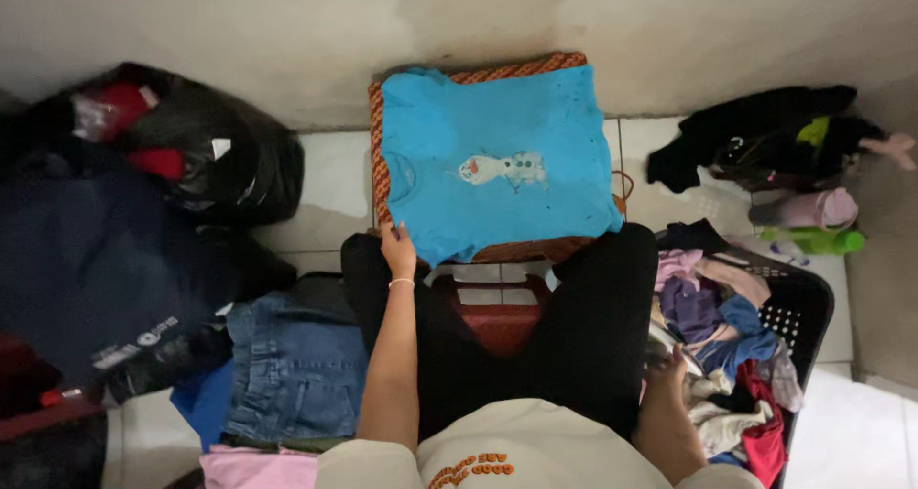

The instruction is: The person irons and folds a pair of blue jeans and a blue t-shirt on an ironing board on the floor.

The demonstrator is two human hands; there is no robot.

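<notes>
A stack of folded jeans (pixel 296 369) lies on the left floor. The left hand (pixel 398 250) presses flat, fingers together, on the blue shirt's (pixel 497 159) edge — spread out, not yet folded. The right hand (pixel 667 367) reaches into the still-full laundry basket (pixel 808 307) — its grip can't be made out.

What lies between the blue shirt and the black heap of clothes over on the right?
In the head view, a bare stretch of pale floor tile separates the blue shirt, spread on a patterned board, from the black heap of clothes; nothing lies there.
</notes>
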